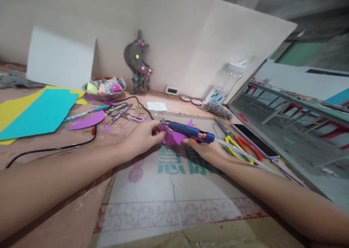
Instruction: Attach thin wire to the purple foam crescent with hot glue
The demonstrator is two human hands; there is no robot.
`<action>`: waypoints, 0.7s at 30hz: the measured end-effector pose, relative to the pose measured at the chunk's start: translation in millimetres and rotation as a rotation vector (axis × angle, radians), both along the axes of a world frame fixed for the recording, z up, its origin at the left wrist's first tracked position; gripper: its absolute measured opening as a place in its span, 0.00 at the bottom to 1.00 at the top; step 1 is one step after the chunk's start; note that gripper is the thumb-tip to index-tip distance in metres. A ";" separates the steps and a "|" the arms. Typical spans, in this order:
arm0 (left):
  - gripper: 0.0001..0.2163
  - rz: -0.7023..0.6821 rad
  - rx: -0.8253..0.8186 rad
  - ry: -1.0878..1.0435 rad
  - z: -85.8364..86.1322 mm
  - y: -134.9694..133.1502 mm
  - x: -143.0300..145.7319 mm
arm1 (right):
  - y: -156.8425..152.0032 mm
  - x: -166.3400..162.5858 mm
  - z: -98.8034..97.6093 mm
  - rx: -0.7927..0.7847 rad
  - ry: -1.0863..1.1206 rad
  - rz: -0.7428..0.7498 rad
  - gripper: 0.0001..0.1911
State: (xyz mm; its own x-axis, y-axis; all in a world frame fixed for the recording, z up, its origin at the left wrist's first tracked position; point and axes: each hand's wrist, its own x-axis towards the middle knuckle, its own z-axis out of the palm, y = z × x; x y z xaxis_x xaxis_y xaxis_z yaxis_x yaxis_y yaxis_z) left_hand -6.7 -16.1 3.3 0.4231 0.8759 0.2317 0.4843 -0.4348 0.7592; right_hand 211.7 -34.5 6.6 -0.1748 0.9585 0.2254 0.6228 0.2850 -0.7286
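My left hand [154,132] pinches the purple foam shape [173,139] at its left side, fingers closed. In my right hand [203,148] is a blue glue gun [188,130], held from below, its nozzle pointing left at the foam near my left fingertips. Whether the nozzle touches the foam I cannot tell. A long whitish glue stick [245,154] sticks out of the gun's back end, passing over my right forearm. Part of the foam is hidden behind the gun and my fingers. Under both hands lies a printed white sheet [144,204].
Scissors [240,144] and a phone [255,140] lie to the right. A water bottle [227,80], grey yarn [218,110] and a small clock [172,90] stand behind. Leftward are turquoise foam [40,111], a black cable [51,148], pens, a cutter [133,117] and a bowl [109,95].
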 end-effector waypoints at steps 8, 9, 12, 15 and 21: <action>0.06 0.003 0.018 0.001 -0.7 0.9 0.1 | 0.7 0.9 -3.8 0.003 0.000 -0.015 0.14; 0.06 0.005 0.017 0.001 -0.8 1.1 0.1 | 0.3 0.4 -3.3 0.003 0.002 -0.022 0.13; 0.06 0.001 0.012 -0.012 -0.6 1.4 0.1 | -0.5 -0.7 -0.8 0.001 0.010 -0.026 0.13; 0.06 0.004 0.007 -0.006 0.3 1.3 0.2 | -1.4 -1.0 1.5 -0.010 0.027 -0.004 0.14; 0.06 0.009 -0.002 -0.017 0.3 0.8 -0.2 | -2.7 -0.1 1.3 -0.050 0.051 0.004 0.14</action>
State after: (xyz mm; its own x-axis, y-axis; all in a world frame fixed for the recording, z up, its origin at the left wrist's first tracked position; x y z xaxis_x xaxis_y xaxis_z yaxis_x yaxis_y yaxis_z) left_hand -6.9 -15.3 3.6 0.4113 0.8801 0.2372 0.4753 -0.4291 0.7681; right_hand 211.6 -37.2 7.9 -0.1679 0.9681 0.1858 0.5832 0.2495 -0.7731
